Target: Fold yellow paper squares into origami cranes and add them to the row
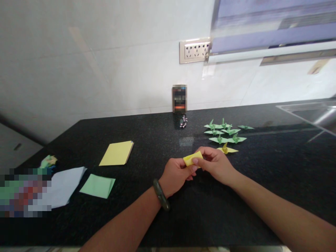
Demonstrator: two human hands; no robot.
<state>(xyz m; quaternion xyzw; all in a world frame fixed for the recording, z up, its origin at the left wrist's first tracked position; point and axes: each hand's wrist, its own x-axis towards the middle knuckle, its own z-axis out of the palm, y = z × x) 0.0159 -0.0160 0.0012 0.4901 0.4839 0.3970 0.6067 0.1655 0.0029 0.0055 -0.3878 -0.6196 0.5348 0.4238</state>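
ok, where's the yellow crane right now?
Head view, right of centre: the yellow crane sits on the dark countertop just beyond the right hand, on the near side of the green cranes.

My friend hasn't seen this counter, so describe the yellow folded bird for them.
On the dark countertop, left of the sink, sit green folded birds. The yellow bird lies at their near side, just beyond the right hand. Its colour sets it apart: its neighbours are green.
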